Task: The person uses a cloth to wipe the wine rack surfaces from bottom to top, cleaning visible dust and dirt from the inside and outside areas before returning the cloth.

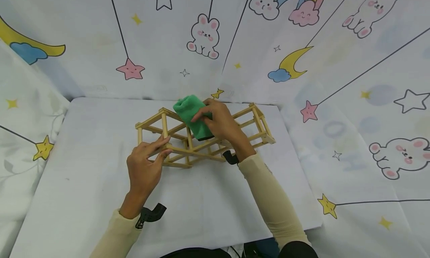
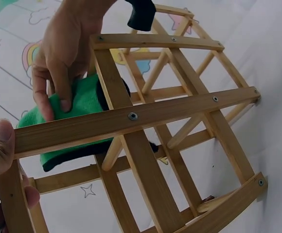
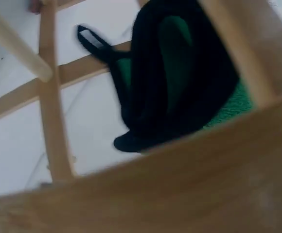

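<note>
One wooden rack (image 2: 175, 110) sits toward one o'clock on the worktop (image 1: 84, 168); the left hand (image 1: 146, 166) pinches its frame at eight o'clock, the right hand (image 1: 220, 120) grips a green cloth (image 1: 189, 108) at eleven.

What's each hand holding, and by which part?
Left hand: the wooden rack, by a rail's end. Right hand: the green cloth, by its right side in the head view.
</note>
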Demonstrator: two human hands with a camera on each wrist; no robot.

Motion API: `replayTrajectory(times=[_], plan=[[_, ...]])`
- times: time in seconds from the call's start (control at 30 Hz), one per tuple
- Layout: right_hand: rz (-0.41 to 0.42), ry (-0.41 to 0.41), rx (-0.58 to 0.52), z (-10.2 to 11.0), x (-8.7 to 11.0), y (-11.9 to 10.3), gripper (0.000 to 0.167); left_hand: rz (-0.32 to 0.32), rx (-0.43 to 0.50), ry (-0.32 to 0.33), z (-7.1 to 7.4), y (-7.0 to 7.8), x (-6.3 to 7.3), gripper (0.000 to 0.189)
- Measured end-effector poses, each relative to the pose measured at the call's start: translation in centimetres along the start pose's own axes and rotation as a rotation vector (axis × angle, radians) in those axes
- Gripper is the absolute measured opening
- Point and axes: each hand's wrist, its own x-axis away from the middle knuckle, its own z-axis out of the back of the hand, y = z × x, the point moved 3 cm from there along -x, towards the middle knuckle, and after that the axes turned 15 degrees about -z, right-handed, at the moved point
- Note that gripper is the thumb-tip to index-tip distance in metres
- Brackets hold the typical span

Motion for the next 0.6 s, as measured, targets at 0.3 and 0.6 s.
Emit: replayTrajectory(times=[0.3,0.6], plan=[[0.122,-0.003,0.36,-0.3,-1.6,0.4,0.018,0.018,0.003,-0.038,0.1,0.0,-0.2,0.044],[0.151,0.023,0.259,0.7,-2.1,0.4,0.011,0.03,0.022,-0.032,0.0,0.3,-0.5,0.043]])
